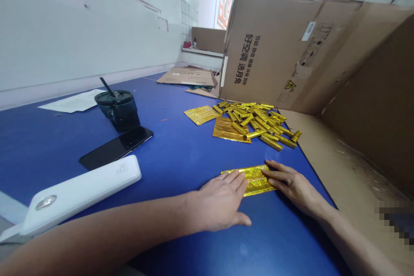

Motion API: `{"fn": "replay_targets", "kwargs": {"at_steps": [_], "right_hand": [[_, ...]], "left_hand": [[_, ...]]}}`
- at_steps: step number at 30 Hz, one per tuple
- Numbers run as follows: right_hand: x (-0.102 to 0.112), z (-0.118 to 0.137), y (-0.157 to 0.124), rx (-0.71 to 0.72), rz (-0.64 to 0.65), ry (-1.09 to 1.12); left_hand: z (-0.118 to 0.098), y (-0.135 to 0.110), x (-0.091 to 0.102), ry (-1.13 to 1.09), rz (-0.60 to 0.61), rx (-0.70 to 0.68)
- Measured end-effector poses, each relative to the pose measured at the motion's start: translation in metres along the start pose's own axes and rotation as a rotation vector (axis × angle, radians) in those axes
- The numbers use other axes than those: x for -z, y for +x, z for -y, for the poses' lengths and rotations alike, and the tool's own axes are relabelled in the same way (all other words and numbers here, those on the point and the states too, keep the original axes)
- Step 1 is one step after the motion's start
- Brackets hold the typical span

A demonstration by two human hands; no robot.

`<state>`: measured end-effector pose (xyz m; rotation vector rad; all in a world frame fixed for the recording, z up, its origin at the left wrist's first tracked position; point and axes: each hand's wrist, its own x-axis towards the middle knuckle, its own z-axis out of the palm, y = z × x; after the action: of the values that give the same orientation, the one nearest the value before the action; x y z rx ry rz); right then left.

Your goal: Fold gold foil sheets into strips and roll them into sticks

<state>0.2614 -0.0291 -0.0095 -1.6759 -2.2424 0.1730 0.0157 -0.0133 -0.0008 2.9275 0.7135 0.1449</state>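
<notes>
A shiny gold foil paper (256, 183) lies on the blue table in front of me, with a crease or fold line along it. My left hand (221, 202) presses flat on its left part, fingers stretched and thumb held apart. On its right end rest the fingertips of my right hand (289, 183), fingers extended and slightly spread. Beyond my hands is a heap of small rolled gold foil pieces (258, 121). Two flat gold foil sheets, a brighter one (201, 114) and a more orange one (226, 130), lie at the heap's left side.
A large open cardboard box (274, 51) stands at the right and back. To the left are a white elongated device (87, 189), a black phone (118, 146), a dark cup with a straw (121, 110) and white paper (74, 101). Flat cardboard (187, 76) lies farther back.
</notes>
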Motion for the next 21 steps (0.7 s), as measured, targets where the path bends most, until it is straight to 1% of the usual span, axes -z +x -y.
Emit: {"fn": "replay_targets", "kwargs": {"at_steps": [4,7,15,18,21], "right_hand": [[0.0,0.001,0.0,-0.015,-0.01,0.03],[0.001,0.001,0.001,-0.033,0.005,0.044],[-0.001,-0.008,0.002,-0.101,0.056,-0.013],[-0.003,-0.008,0.002,-0.123,0.068,-0.033],[-0.005,-0.007,0.003,-0.13,0.056,-0.041]], "left_hand": [[-0.001,0.0,0.002,-0.002,0.019,0.0],[-0.002,-0.002,0.003,-0.027,0.027,0.002],[-0.011,-0.007,-0.001,-0.105,0.043,0.043],[-0.014,-0.01,0.0,-0.134,0.064,0.064],[-0.016,-0.014,0.003,-0.196,0.089,0.049]]}}
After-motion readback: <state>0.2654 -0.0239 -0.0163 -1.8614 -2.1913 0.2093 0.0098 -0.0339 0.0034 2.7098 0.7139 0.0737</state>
